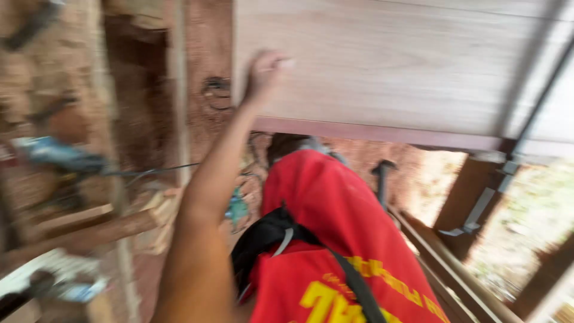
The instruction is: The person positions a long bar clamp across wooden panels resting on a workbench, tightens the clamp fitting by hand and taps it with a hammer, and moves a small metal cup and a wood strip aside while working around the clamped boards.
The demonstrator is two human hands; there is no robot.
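Note:
The picture is motion-blurred. My left hand (264, 73) reaches up and forward on a bare outstretched arm and lies against a large pale wooden panel (388, 66), close to its left edge. One finger seems to point right, but the blur hides whether the other fingers grip the edge or only press on the face. My right hand is out of view. Just below the panel a person in a red shirt (335, 239) with yellow print and a black strap bends forward, with the head under the panel's lower edge.
A blue power tool (60, 157) with a dark cable lies on timber at the left. Wooden beams (89, 230) cross the lower left. A black-handled tool (382, 173) stands beside the red shirt. Brown posts and a metal bracket (478, 209) are at the right, over reddish earth.

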